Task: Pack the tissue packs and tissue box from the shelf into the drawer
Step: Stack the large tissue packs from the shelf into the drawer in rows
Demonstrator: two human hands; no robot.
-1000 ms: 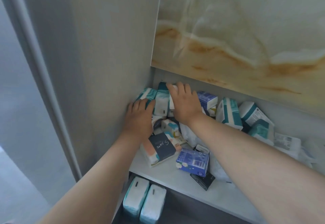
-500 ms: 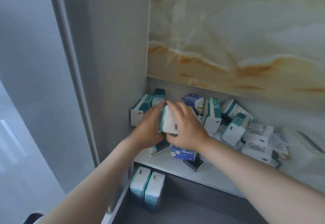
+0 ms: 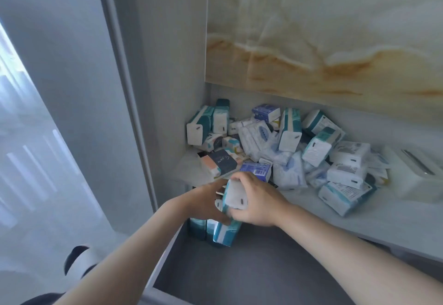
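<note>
My left hand (image 3: 206, 205) and my right hand (image 3: 257, 200) together grip a white and teal tissue pack (image 3: 231, 211), tilted, over the back left corner of the open grey drawer (image 3: 251, 271). Two teal packs (image 3: 197, 228) stand upright in that corner, partly hidden behind my hands. Several tissue packs (image 3: 290, 134) in white, teal and blue lie heaped on the pale shelf (image 3: 359, 221) above the drawer. A white tissue box (image 3: 417, 173) sits at the shelf's right end, blurred.
A grey side panel (image 3: 167, 65) closes the shelf on the left. A marble-patterned panel (image 3: 323, 34) overhangs the shelf's back. A dark and pink pack (image 3: 219, 162) lies near the shelf's front left edge.
Both hands have lifted the white and teal pack off the shelf and brought it down and forward over the drawer's back left corner.
</note>
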